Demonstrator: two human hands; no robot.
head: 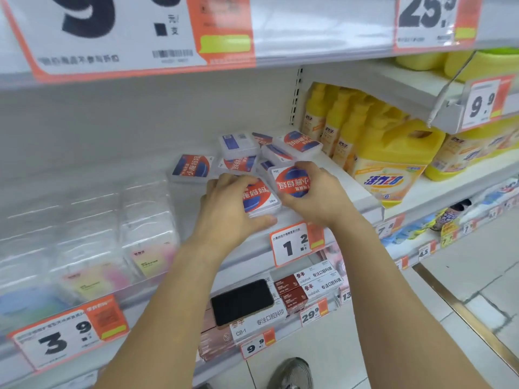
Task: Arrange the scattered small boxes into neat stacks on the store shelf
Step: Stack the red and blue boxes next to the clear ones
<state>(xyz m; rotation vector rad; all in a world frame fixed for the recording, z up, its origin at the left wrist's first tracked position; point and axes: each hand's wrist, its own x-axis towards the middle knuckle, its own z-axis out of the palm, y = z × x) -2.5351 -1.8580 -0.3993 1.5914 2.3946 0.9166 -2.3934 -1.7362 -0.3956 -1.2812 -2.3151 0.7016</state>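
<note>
Several small clear plastic boxes with red and blue labels lie scattered on the white store shelf. My left hand grips one box at the shelf's front, fingers over its left side and thumb under its front edge. My right hand holds a second box just to the right, tilted up with its label facing me and upside down. The two boxes touch. Behind them, one box lies apart to the left, and a loose pile sits further back.
Clear packs of pastel goods fill the shelf's left part. Yellow detergent bottles stand to the right past the upright. A price tag hangs on the shelf edge below my hands. A black phone lies on boxes one shelf down.
</note>
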